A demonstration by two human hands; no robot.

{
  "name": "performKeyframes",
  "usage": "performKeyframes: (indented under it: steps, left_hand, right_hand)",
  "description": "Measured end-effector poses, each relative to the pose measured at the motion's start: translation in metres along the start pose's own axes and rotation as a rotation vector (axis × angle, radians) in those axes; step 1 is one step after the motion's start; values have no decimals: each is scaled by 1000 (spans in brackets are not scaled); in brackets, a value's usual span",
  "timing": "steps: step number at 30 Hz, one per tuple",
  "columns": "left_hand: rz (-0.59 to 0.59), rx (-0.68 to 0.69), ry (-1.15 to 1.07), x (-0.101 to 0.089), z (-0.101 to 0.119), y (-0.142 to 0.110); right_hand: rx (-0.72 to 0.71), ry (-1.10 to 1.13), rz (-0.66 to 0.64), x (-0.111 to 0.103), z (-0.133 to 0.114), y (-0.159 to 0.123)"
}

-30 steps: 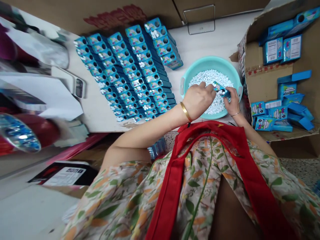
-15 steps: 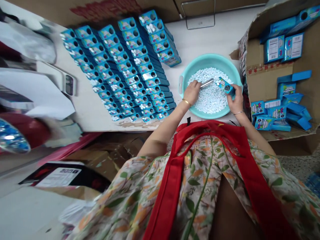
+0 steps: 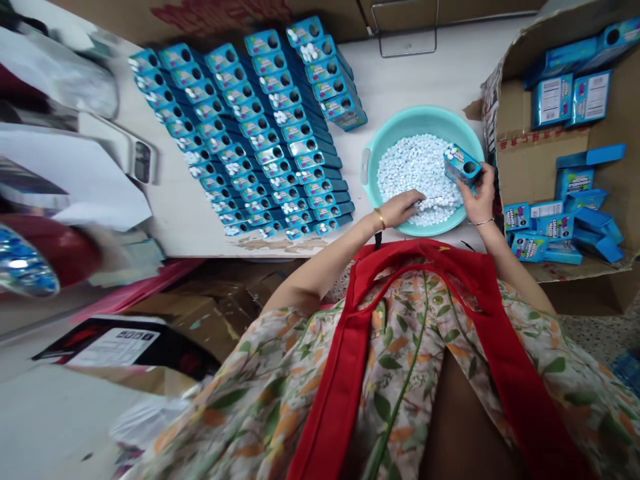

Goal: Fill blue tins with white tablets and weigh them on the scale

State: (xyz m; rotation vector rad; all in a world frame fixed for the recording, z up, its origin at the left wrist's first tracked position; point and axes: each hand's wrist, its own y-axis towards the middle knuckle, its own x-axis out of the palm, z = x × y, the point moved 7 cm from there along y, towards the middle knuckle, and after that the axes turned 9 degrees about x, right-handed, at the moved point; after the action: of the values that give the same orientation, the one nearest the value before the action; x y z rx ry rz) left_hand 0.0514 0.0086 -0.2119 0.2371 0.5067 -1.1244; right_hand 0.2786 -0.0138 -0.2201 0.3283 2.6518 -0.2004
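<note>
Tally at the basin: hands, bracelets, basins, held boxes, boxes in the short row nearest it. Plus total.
Hands: 2 (left hand, right hand)
Bracelets: 2 (gold bracelet, silver bracelet)
Basins: 1 (turquoise basin)
Held boxes: 1 (blue box, right hand)
Short-row boxes: 5 (short row)
Total: 11

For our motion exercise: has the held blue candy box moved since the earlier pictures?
Yes: the blue candy box shifted toward the turquoise basin's right rim.
</note>
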Motion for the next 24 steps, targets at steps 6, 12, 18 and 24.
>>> performKeyframes:
  steps: [6, 12, 18, 24]
  left_hand:
    - [54, 52, 224, -81, 50, -13]
    - [-101, -134, 603, -106, 93, 15]
    - [-119, -172, 694, -109, 145, 31]
    - [88, -261, 600, -125, 71, 2]
  right_hand:
    - [-72, -111, -4, 7, -16, -6]
    - [-174, -135, -54, 22, -29, -11]
    - [-192, -142, -25, 28, -29, -13]
    - [-123, -109, -27, 18, -24, -11]
